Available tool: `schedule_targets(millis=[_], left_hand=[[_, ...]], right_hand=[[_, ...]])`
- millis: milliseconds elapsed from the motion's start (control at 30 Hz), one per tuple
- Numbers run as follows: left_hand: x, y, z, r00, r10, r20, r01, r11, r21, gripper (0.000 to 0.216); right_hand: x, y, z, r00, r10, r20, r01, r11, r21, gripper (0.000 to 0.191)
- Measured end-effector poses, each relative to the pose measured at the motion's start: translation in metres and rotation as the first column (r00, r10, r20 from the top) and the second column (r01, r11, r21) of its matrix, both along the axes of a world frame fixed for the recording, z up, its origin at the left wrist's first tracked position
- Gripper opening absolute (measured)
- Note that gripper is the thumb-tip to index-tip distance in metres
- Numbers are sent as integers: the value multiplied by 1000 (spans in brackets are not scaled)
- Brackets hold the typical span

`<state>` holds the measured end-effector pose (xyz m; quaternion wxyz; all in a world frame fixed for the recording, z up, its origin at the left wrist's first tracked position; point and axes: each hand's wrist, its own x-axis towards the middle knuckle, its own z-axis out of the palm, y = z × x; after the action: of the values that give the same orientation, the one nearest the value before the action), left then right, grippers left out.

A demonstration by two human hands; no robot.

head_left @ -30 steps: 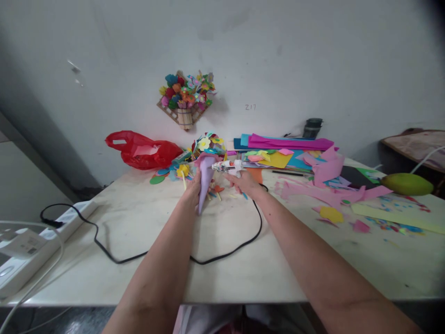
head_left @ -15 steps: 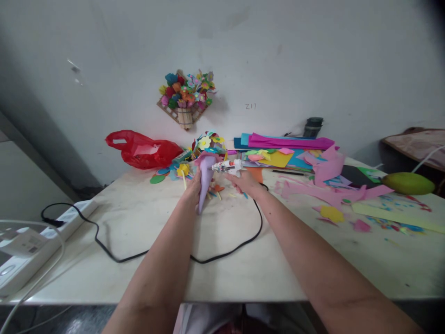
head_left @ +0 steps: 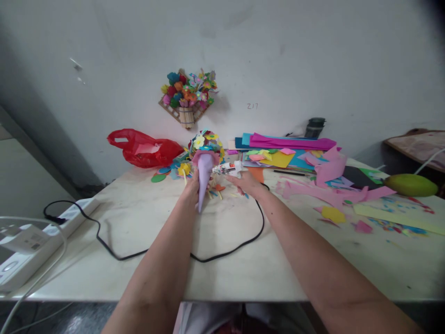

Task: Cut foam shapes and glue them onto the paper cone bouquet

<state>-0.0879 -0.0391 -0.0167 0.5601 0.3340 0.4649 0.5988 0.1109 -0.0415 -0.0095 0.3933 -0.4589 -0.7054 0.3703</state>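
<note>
My left hand (head_left: 193, 185) is closed around the left side of a paper flower bouquet, at its lilac cone wrapper (head_left: 205, 174). Colourful flower heads (head_left: 206, 143) fill the cone's wide upper end above a pink frill, and its narrow tip points down toward me. In my right hand (head_left: 246, 182) is a white hot glue gun (head_left: 229, 168), its nozzle at the right edge of the cone; whether it touches I cannot tell. A black cord (head_left: 259, 232) trails from the gun across the table. A yellow flower (head_left: 184, 169) lies just left of my left hand.
At the back left sits a red plastic bag (head_left: 146, 150). Coloured sheets (head_left: 292, 141) and pink scraps (head_left: 313, 191) spread over the right, beside a green-yellow fruit (head_left: 410, 184). A white power strip (head_left: 52, 236) lies along the left edge. A flower decoration (head_left: 187, 97) hangs on the wall.
The bouquet has tilted, so more of its flower heads show above the cone. The glue gun stays close to the cone's right side, and the view has shifted slightly.
</note>
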Motion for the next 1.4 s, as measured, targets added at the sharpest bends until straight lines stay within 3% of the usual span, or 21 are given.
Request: schedule_targets(millis=[300, 667, 1100, 1400], left_hand=[[1, 2, -3, 999, -32, -11, 32, 999, 4, 55], [1, 2, -2, 999, -45, -3, 45, 998, -41, 53], [-3, 6, -4, 998, -55, 34, 56, 998, -34, 58], [1, 3, -1, 998, -46, -29, 45, 997, -59, 58]], right_hand=[[-3, 1, 2, 993, -44, -110, 37, 997, -61, 42], [-3, -1, 6, 992, -96, -84, 95, 995, -24, 40], [-4, 0, 0, 999, -22, -26, 21, 999, -34, 39], [-13, -11, 9, 998, -6, -54, 5, 1000, -13, 37]])
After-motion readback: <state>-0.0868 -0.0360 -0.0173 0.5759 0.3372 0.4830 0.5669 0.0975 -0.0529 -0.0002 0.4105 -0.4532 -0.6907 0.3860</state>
